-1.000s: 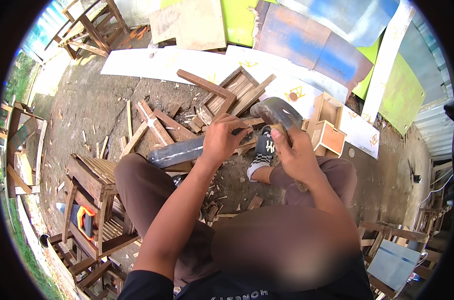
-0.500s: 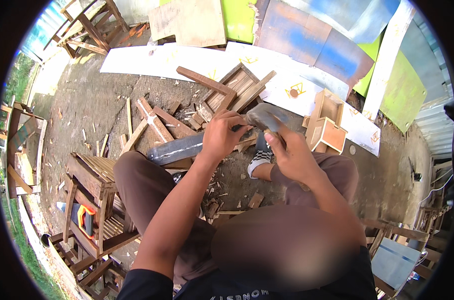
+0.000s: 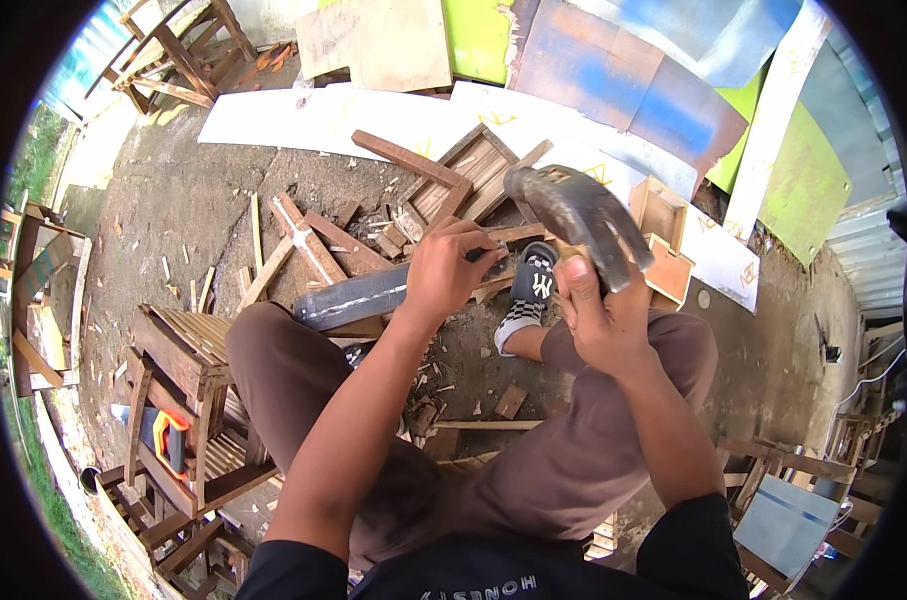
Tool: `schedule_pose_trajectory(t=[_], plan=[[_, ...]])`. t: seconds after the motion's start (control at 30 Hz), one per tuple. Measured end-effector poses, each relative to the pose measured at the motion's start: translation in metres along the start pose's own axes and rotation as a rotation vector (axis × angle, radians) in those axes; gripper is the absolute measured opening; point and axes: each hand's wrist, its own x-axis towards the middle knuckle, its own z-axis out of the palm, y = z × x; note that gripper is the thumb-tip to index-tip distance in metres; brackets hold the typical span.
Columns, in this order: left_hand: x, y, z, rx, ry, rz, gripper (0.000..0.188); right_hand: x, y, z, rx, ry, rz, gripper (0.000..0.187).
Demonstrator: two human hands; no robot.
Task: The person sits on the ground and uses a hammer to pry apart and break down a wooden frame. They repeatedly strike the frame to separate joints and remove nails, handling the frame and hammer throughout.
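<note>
Our dark-metal claw-hammer rose, right hand clamped on; left hand pinches something dark beside the grey bar, prob steadying it.

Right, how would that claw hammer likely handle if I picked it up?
The claw hammer is probably head-heavy, since its bulky, metal-looking head juts beyond the right hand. It should feel stiff, as the head and curved claw look thick and unjointed. The shiny, worn head might be somewhat slippery to grip.
</note>
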Motion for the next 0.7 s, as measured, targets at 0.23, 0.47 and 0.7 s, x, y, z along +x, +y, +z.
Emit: schedule_pose_trajectory(t=[0.23,0.47,0.7], plan=[[0.005,0.000,-0.002,0.020,-0.002,0.010,0.014,0.003,0.013,-0.002,-0.172,-0.150,0.164,0.035],[0.003,0.002,-0.002,0.016,-0.010,-0.016,0.013,0.003,0.011,0.000,-0.252,-0.210,0.073,0.040],[0.001,-0.001,0.001,-0.005,0.006,-0.016,0.012,-0.001,0.002,0.004,-0.137,-0.002,-0.069,0.039]])
